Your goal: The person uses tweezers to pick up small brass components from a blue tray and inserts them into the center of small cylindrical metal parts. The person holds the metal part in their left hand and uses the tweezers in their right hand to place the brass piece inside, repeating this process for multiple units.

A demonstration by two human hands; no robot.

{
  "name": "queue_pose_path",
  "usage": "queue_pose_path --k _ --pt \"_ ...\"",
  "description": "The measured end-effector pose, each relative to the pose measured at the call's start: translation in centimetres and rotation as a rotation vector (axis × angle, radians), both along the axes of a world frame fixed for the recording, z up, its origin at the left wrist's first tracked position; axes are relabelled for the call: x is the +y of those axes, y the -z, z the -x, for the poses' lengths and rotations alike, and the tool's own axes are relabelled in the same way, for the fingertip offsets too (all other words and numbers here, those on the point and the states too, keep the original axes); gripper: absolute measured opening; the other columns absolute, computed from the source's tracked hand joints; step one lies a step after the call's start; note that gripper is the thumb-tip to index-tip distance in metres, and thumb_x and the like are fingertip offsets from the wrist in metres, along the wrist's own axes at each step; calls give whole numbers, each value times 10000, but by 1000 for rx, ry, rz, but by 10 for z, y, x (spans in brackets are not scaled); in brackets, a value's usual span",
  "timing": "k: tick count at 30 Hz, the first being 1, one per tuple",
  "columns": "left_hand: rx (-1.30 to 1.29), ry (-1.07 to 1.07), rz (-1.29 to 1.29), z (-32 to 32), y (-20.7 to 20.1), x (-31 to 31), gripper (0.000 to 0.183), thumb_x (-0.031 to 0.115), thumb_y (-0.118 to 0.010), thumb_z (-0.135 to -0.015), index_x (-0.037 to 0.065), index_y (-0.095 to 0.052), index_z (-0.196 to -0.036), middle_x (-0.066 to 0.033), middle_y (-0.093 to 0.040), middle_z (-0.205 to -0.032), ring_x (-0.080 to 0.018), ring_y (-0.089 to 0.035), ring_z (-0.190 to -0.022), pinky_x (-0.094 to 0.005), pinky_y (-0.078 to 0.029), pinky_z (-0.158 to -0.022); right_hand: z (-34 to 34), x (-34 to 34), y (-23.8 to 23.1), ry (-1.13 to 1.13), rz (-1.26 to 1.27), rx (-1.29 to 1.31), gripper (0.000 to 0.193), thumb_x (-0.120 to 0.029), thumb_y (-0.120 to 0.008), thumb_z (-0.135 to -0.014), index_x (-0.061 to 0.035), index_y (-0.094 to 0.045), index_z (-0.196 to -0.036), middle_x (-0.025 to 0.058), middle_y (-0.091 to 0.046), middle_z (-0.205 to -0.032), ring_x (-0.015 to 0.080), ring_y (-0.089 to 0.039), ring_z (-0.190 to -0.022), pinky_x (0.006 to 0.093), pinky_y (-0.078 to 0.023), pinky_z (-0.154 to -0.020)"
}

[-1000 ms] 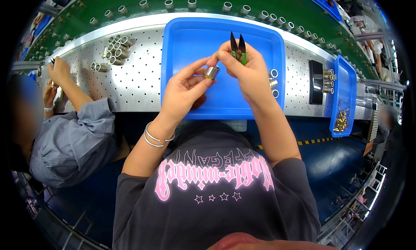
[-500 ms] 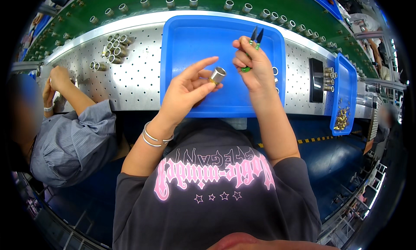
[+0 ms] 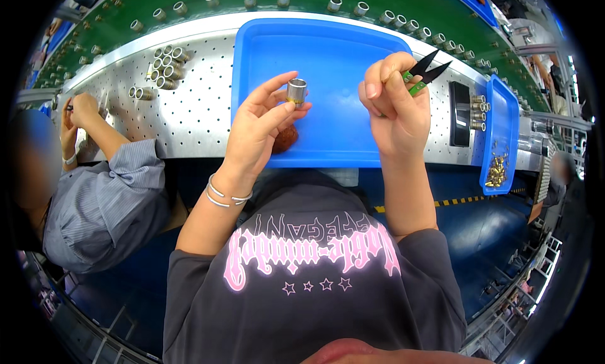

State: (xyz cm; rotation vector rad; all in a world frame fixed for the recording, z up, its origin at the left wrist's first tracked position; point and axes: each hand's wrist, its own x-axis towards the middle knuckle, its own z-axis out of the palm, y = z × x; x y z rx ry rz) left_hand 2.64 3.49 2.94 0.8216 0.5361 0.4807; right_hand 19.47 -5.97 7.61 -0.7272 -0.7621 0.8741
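My left hand [image 3: 261, 121] pinches a short silver metal cylinder [image 3: 297, 89], its open end upward, above the blue tray [image 3: 243, 42]. A gold-coloured part shows at the cylinder's lower end. Beneath that hand, a reddish-brown clump [image 3: 286, 139] lies in the tray, partly covered by the fingers. Over the tray's right side, my right hand [image 3: 399, 105] is closed round thread snips [image 3: 421, 74] with green handles and dark blades. Their blades are spread apart and point up and to the right, away from the cylinder. My thumb and index finger meet, but anything between them is too small to make out.
Several similar cylinders [image 3: 167, 64] stand on the perforated metal bench to the left, where a co-worker's hands [image 3: 82, 115] are busy. More line the green conveyor [image 3: 309, 3] behind. At right are a black device [image 3: 459, 115] and a smaller blue tray [image 3: 504, 137] holding brass-coloured parts.
My left hand has moved slightly left, turning the cylinder more upright, and the brown clump now shows. My right hand has moved right and down, its snips swinging to point rightward.
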Motion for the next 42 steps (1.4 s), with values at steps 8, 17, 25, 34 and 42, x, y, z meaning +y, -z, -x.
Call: queue_pose_path --k 8,17,25,34,42 --pt "25 -21 -132 -1 3 -3 388 5 -598 -837 -3 -521 -1218 -112 -603 -1037 -203 -616 -958 -295 -480 -856 14 6 -14 -77 11 -46 111 -119 -579 -889 -12 -558 -907 109 -620 -773 44 -403 -535 185 -297 -481" --pt "39 -8 -151 1 9 0 385 -5 -591 -837 3 -528 -1216 -104 -604 -1036 -187 -618 -957 -277 -478 -849 14 17 -16 -21 51 -77 109 -124 -574 -892 -16 -565 -907 88 -629 -787 22 -383 -528 171 -274 -469" --pt "20 -128 45 2 1 3 430 80 -573 -880 16 -447 -1287 -117 -588 -1068 -197 -601 -977 -296 -481 -879 6 27 16 120 323 -462 227 -203 -563 -905 -27 -605 -1042 31 -631 -841 47 -460 -623 181 -376 -545" --pt "-27 -157 15 4 -2 4 430 81 -603 -868 18 -456 -1267 -109 -583 -1068 -187 -595 -974 -304 -475 -894 21 12 26 226 511 -974 216 -187 -706 -751 -55 -687 -922 101 -685 -887 228 -660 -761 277 -500 -586" --pt "-36 -136 -6 2 -3 1 445 74 -634 -845 21 -473 -1256 -103 -583 -1074 -176 -593 -963 -295 -476 -874 21 8 25 236 502 -941 183 -181 -704 -753 -58 -698 -888 100 -687 -842 222 -659 -710 271 -495 -561"
